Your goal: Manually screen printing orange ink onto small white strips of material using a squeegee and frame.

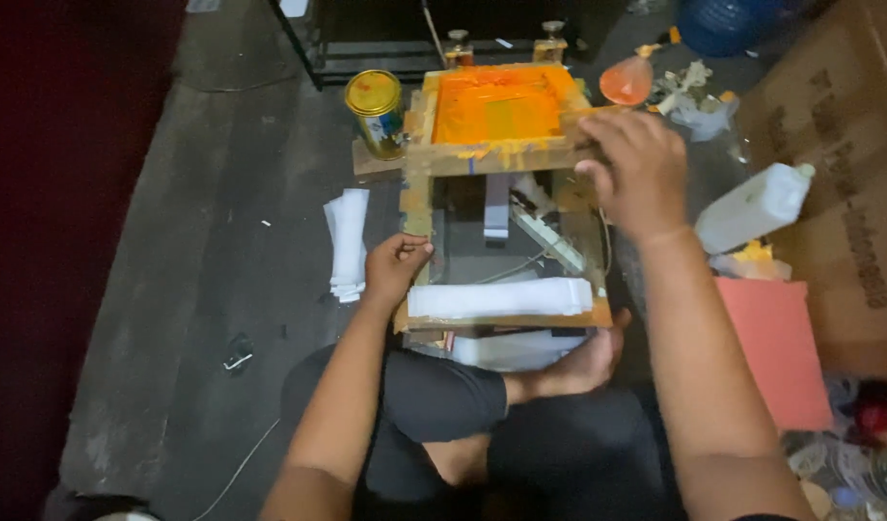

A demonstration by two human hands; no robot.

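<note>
Wooden screen frame [501, 154], orange-inked mesh; both hands grip edges.

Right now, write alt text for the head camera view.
A seated person's right hand grips a raised wooden screen-printing frame coated in orange ink, while the left hand rests beside a white folded cloth strip underneath.

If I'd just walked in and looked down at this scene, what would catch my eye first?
The wooden printing frame at top centre, its screen flooded with bright orange ink, stands out against the dark floor. The right hand grips its near right corner, while the left hand rests at the left edge of the base below, where a white folded strip lies. A gold tin can stands just left of the frame.
</note>
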